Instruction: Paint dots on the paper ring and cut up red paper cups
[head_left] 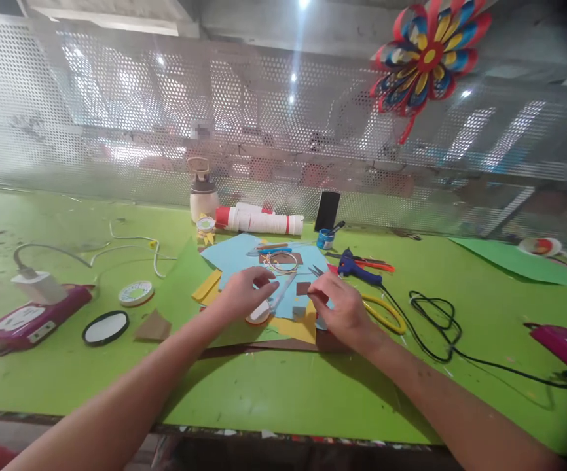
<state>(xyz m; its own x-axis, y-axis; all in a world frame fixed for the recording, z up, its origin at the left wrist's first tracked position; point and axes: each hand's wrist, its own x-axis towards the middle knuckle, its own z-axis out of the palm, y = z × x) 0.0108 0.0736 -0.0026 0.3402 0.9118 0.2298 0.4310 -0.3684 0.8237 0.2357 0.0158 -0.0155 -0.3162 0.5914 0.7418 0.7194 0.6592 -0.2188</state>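
Note:
My right hand (336,304) pinches a small square of brown paper (302,288) between thumb and fingertips, just over the light blue paper (234,252). To its left, my left hand (247,294) hovers with curved fingers, thumb and index apart and nothing visible in them. Below that hand, a white round piece (258,313) is partly hidden. Behind the hands lie a thin hoop (283,263), a blue pen (277,250) and a brown strip (293,258). Scissor blades (315,271) show behind my right hand, with yellow handles (386,315) beyond it.
A blue glue gun (357,267) trails a black cord to the right. A magenta power strip (38,320) with a white plug, a tape roll (136,293) and a black-rimmed disc (105,328) lie left. At the back stand a bottle (203,199) and a phone (327,210).

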